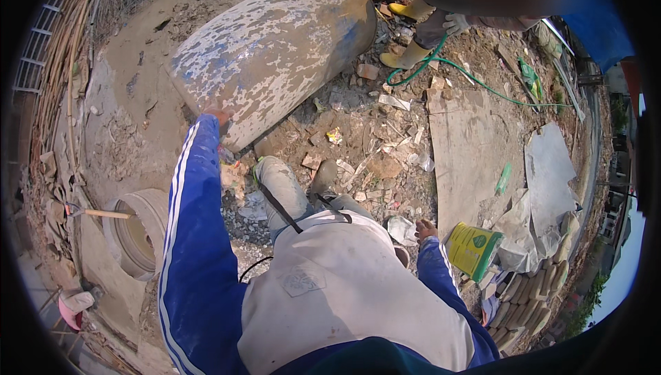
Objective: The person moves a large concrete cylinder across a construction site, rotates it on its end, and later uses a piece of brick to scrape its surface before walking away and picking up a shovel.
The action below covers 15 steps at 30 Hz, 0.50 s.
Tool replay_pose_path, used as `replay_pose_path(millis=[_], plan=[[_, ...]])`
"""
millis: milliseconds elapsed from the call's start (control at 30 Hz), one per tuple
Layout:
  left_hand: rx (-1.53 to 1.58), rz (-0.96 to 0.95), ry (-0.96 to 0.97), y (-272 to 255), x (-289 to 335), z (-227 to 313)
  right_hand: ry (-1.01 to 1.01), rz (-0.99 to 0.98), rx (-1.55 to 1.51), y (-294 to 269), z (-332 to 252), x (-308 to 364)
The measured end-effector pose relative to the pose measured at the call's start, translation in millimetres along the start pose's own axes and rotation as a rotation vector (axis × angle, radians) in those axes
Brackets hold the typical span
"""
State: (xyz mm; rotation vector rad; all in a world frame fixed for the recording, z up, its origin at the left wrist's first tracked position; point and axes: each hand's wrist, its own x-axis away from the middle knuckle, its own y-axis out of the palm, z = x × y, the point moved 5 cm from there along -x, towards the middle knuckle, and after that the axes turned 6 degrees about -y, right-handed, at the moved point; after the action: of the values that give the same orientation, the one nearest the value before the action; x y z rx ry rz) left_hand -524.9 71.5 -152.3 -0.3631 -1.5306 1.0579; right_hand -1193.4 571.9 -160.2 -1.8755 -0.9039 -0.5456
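A large drum (275, 51), its peeling white and blue surface smeared with mud, lies on its side ahead of me. My left hand (219, 116) is at the drum's near left end, closed over its edge; the fingertips are hard to make out. Low at my right side hangs my right hand (425, 229), fingers loosely bent and apart, with nothing seen in it. Nearest to that hand is a yellow and green bucket (474, 250), tipped over beside a crumpled whitish plastic piece (402, 230).
Another person in yellow boots (410, 55) and a glove stands beyond the drum, near a green hose (475, 80). Rubble covers the ground. At right lie a flat board (461, 148) and stacked sacks (527, 299); at left, a round mould (134, 230) with a wooden-handled tool (107, 214).
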Motion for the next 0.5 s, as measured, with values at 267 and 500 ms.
replay_pose_path(millis=[267,500], plan=[[-0.008,0.209,0.172,-3.7,22.2,23.2,-0.137,0.102,-0.269,22.6,-61.2,-36.5],[0.49,0.049,-0.008,102.7,30.6,-54.1,-0.073,-0.047,0.361,162.3,-64.9,0.7]])
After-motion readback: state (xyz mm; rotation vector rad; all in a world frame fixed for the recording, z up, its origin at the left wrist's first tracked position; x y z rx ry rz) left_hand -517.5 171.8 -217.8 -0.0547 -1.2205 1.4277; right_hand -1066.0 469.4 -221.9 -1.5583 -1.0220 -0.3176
